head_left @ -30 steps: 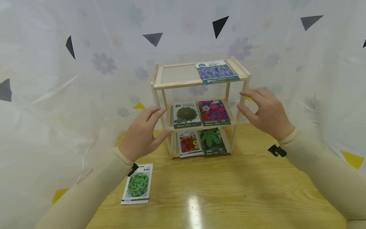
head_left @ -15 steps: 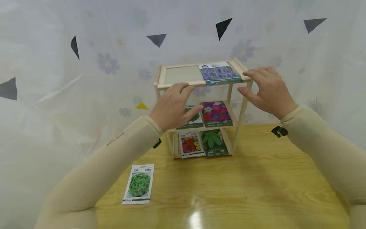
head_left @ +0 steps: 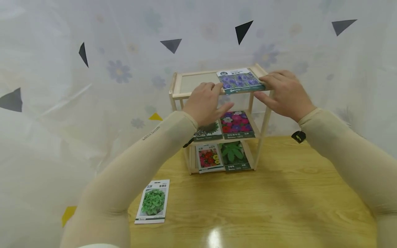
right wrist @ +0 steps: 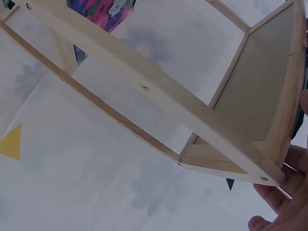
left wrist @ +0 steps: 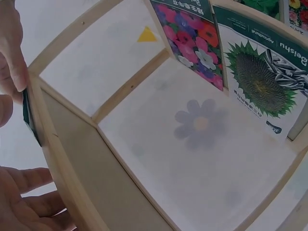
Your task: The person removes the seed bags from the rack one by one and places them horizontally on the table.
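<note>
A lavender seed packet with a green lower band lies on the top board of a small wooden rack, its front edge jutting slightly over the rail. At its left edge are the fingers of my left hand, loosely bent, the thumb apart below the rail. My right hand has its fingertips by the packet's right edge, thumb lower, near the rack's corner. Neither hand grips the packet. On the middle shelf, a petunia packet is in plain sight, while a sunflower packet is partly hidden by my left hand.
The bottom shelf bears a red-flower packet and a green-leaf packet. A mint-like herb packet lies on the wooden table, left of the rack. A patterned white sheet hangs behind.
My left hand has moved right and up from beside the rack to the lavender packet's left edge. My right hand has risen from the rack's right post to the packet's right edge.
</note>
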The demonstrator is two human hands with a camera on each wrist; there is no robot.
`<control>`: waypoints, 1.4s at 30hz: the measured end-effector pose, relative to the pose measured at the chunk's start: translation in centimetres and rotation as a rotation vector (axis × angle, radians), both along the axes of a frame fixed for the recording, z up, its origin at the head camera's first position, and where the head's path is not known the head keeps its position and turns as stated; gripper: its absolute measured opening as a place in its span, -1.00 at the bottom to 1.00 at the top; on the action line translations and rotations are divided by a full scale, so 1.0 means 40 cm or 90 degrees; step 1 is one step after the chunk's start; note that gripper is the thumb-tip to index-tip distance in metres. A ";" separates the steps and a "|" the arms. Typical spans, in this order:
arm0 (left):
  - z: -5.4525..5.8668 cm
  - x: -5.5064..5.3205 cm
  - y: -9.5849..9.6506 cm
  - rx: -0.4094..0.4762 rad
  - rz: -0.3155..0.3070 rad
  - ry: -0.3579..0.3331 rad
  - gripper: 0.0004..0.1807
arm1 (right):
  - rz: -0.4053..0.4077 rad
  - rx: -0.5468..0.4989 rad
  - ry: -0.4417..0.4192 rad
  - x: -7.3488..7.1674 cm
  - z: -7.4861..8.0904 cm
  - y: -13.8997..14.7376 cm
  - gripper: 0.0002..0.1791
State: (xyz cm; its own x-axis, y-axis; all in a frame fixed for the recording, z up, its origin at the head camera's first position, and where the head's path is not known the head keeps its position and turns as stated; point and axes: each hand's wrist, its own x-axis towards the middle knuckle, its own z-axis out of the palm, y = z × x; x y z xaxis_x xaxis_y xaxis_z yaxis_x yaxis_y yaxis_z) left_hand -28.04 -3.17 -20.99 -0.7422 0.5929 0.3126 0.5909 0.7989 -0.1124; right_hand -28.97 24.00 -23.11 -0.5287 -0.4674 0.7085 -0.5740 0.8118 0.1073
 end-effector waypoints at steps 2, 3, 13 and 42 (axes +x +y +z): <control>0.003 -0.010 0.009 -0.008 0.020 -0.003 -0.14 | 0.000 0.012 -0.002 -0.007 0.001 -0.005 -0.46; 0.004 -0.015 0.014 -0.013 0.029 -0.003 -0.12 | -0.002 0.016 -0.005 -0.010 0.001 -0.006 -0.46; 0.006 -0.040 0.050 -0.039 0.071 -0.001 -0.13 | 0.004 0.017 0.009 -0.015 0.002 -0.009 -0.53; -0.006 -0.008 0.024 -0.023 -0.012 0.094 -0.32 | 0.020 0.002 -0.024 0.047 0.009 -0.017 -0.55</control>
